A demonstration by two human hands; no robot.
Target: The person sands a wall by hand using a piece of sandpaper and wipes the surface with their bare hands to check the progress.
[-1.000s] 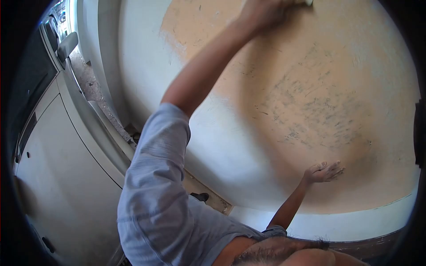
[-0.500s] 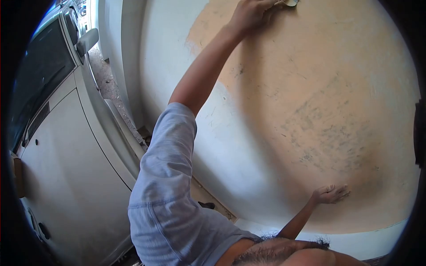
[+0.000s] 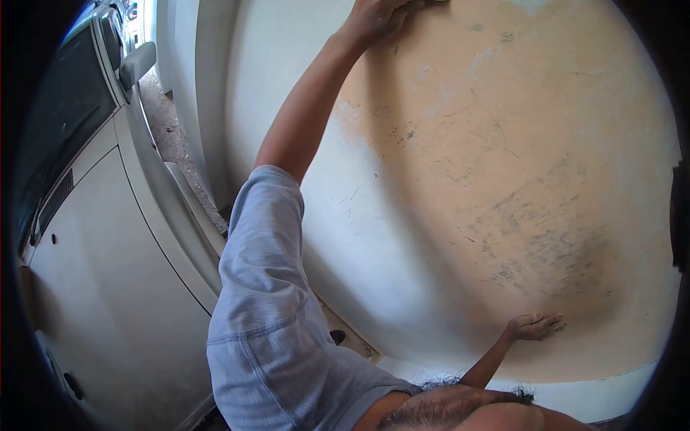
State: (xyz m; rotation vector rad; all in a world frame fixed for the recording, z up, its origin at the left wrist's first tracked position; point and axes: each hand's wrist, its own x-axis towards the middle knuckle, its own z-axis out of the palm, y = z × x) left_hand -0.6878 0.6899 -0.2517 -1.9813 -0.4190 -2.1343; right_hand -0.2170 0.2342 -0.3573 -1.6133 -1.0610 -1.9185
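My left hand [image 3: 377, 20] is at the top edge of the view, up against the wall [image 3: 460, 172], with its fingers closed. A thin, flat tool [image 3: 437, 3] juts from between them, mostly cut off by the frame; its kind is unclear. Orange-beige covers much of this wall, with dark scratchy marks [image 3: 539, 244] low on the right and white paint around the patch. Near those marks is my right hand [image 3: 537, 327], its fingers loosely stretched and dusted with pale powder, holding nothing visible.
A light-coloured car [image 3: 115, 266] stands close on the left, its side mirror [image 3: 138, 63] sticking out. Between car and wall runs a narrow strip of floor [image 3: 172, 129], where a dark shoe tip [image 3: 337, 336] shows. A white pillar [image 3: 208, 93] rises at the upper left.
My left hand has shifted left and up along the wall, taking the flat tool mostly out of view. My right hand has hardly moved. The view has turned slightly.
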